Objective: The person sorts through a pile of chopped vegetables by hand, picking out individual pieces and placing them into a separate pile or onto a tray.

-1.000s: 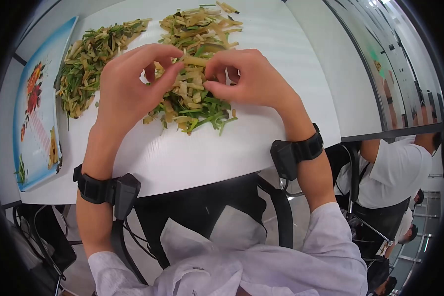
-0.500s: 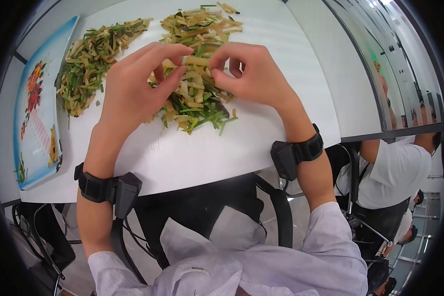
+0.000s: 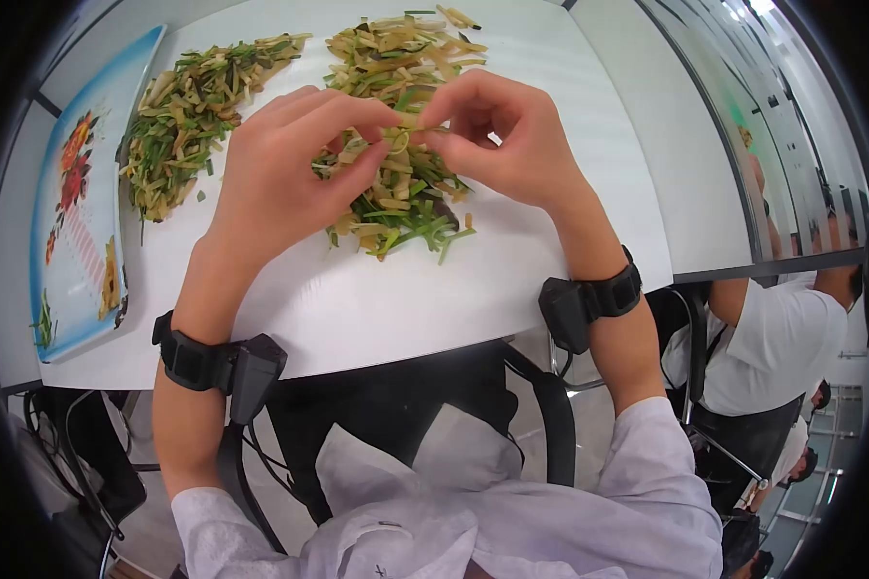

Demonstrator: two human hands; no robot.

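Note:
Over the middle pile of chopped green and pale yellow pieces (image 3: 396, 212) on the white table, both hands meet. My left hand (image 3: 309, 154) has thumb and fingertips closed around the left side of a small pale piece (image 3: 405, 133). From the other side my right hand (image 3: 497, 135) pinches near the same piece, its other fingers curled. The fingertips almost touch, and the piece is partly hidden between them. A second pile of chopped pieces (image 3: 183, 121) lies to the left of my left hand.
At the far left lies a blue-edged tray (image 3: 87, 341) with a flower print and a few scraps. A partition with a dark lower edge (image 3: 763, 267) borders the table at right. Beyond it sits a person in a white shirt (image 3: 777, 352).
My hands have come closer together, and the fingertips now nearly meet at the small piece. The view has shifted slightly.

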